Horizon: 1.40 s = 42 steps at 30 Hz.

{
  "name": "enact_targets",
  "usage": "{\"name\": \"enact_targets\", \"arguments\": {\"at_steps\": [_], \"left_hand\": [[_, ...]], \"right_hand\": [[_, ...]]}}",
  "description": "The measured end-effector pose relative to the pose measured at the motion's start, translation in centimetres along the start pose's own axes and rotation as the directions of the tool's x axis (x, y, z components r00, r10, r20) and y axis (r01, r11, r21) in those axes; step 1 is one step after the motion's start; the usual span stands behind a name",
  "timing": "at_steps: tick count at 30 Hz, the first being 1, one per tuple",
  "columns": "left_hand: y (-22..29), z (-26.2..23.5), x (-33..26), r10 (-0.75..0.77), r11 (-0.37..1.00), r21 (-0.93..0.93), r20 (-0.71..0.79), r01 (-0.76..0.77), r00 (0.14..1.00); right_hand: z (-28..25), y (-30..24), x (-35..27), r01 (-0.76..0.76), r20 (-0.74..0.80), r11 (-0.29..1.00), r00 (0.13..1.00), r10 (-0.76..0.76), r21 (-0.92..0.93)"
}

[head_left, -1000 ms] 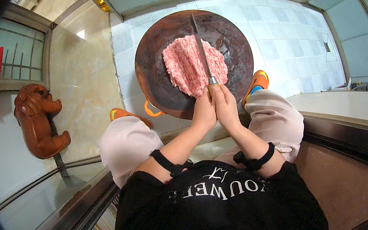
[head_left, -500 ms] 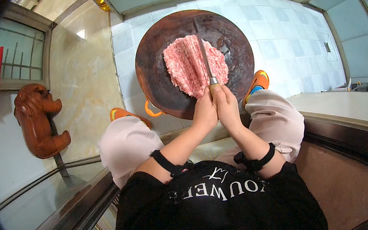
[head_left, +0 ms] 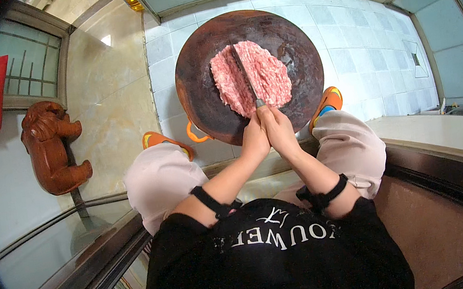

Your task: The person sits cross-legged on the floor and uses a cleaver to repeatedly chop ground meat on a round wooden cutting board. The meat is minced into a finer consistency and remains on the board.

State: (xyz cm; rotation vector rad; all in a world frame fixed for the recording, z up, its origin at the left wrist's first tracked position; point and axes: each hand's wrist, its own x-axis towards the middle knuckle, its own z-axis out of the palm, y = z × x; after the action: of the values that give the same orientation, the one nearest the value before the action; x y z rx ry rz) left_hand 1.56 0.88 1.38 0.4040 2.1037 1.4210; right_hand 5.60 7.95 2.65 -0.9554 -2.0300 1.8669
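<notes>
Minced meat heaped on round board | both hands clamped on cleaver

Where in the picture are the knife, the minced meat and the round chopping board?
knife (head_left: 246, 77), head view, on the middle of its blade.
minced meat (head_left: 271, 70), head view, on the right half of the heap.
round chopping board (head_left: 197, 97), head view, on bare dark wood at its left.

Both hands, the left hand and right hand, press together around the handle of a cleaver, whose blade lies across a mound of pink minced meat. The meat sits on a round dark chopping block on the pale tiled floor. A brown wooden animal figure stands at the left.
</notes>
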Motion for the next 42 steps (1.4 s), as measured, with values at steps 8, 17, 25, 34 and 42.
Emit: {"name": "enact_targets", "arguments": {"at_steps": [8, 17, 25, 34, 42], "left_hand": [[-0.3, -0.3, -0.8, 0.056, 0.998, -0.015, -0.088, -0.058, 0.995], [-1.0, -0.5, -0.9, 0.051, 0.997, -0.058, -0.117, -0.058, 0.992], [-1.3, -0.5, -0.7, -0.010, 0.998, -0.069, -0.058, 0.006, 0.998], [-0.8, -0.3, -0.3, 0.001, 0.998, -0.055, -0.066, -0.005, 0.998], [-1.1, -0.1, -0.3, 0.001, 0.998, -0.066, -0.085, -0.007, 0.996]], "right_hand": [[0.3, -1.3, -0.3, 0.016, 0.072, 0.995, 0.997, -0.009, -0.100], [0.8, -1.7, -0.4, 0.081, 0.094, 0.986, 0.993, -0.068, -0.145], [0.8, -1.2, -0.1, 0.034, 0.108, 0.987, 0.994, -0.017, -0.157], [0.7, -0.6, 0.4, 0.046, 0.062, 0.990, 0.997, -0.038, -0.130], [0.6, -0.4, 0.4, 0.042, 0.090, 0.991, 0.995, -0.031, -0.126]]}}
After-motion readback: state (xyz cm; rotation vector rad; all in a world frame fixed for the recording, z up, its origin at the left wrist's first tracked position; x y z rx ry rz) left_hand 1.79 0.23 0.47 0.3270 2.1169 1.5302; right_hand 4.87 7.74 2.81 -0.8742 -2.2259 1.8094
